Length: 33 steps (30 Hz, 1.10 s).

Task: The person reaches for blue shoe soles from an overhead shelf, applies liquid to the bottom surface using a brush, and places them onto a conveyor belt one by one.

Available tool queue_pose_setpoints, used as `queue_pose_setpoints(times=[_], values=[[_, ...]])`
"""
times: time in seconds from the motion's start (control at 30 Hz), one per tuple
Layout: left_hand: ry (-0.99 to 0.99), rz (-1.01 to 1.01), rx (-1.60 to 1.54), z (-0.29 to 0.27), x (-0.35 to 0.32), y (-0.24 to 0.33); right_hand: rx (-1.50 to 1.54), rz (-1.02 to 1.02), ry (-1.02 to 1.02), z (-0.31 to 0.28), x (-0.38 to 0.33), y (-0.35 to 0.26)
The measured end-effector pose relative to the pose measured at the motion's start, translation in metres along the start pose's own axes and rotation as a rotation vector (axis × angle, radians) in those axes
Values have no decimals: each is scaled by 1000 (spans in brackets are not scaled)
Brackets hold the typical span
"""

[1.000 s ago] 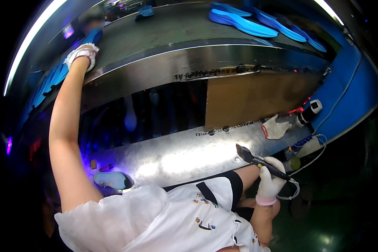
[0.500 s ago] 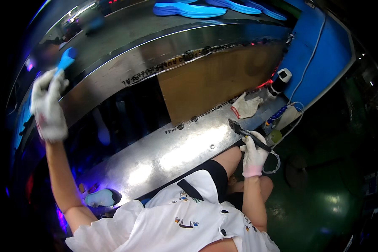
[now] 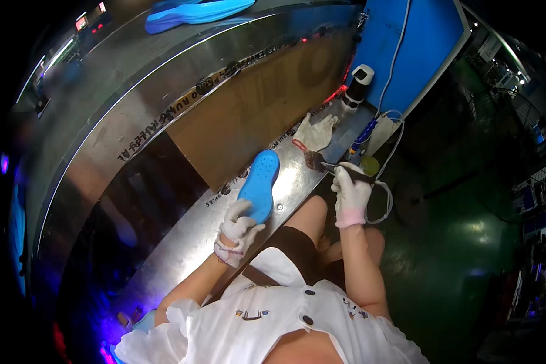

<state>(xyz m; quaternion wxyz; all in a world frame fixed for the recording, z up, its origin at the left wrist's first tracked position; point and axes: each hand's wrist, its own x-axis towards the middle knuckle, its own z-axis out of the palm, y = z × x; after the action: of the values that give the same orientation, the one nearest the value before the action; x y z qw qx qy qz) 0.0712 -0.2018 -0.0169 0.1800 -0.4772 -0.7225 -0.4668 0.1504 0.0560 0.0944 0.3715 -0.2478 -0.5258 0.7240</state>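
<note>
My left hand [image 3: 238, 230], in a white glove, grips the heel end of a blue shoe sole [image 3: 261, 185]. The sole is held over the metal bench, its face dotted with small holes turned up. To its right, my right hand [image 3: 352, 191], gloved in white with a pink cuff, is closed round the dark handle of a brush [image 3: 314, 161]. The dark bristles point left toward the sole and stay apart from it. A pale tube [image 3: 387, 203] loops down beside the right hand.
A spare white glove [image 3: 315, 133] lies on the metal bench [image 3: 185, 246] beyond the brush. Past it stands a black-and-white device [image 3: 358, 88] by a blue panel [image 3: 415, 51]. Cardboard [image 3: 255, 115] covers part of the bench's back. More blue soles [image 3: 197, 13] rest on the raised surface.
My left hand has come from the raised surface at far left down over the bench, bringing the blue sole. My right hand keeps the brush; the head view has shifted.
</note>
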Motion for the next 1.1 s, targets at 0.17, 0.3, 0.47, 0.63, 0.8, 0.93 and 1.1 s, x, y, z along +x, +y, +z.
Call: queue_pose_setpoints(times=[0.17,0.3,0.47,0.63,0.8,0.93,1.1], values=[[142,-711,-234,-28,34,44,146,154,34,6,2,0],[-77,-1211,-1942,-24,53,-29,182,216,-14,5,1,11],[91,-1408,-2040,44,64,-40,120,227,-23,5,-2,24],[70,-1475,-2073,63,72,-7,-459,64,-112,7,21,38],[271,-1051,-1918,64,97,30,-992,-635,-276,53,4,24],[199,-926,-1794,37,97,12,-1155,-652,-646,46,-54,-34],[223,-1036,-2078,27,102,49,-876,-957,-396,62,-23,-37]])
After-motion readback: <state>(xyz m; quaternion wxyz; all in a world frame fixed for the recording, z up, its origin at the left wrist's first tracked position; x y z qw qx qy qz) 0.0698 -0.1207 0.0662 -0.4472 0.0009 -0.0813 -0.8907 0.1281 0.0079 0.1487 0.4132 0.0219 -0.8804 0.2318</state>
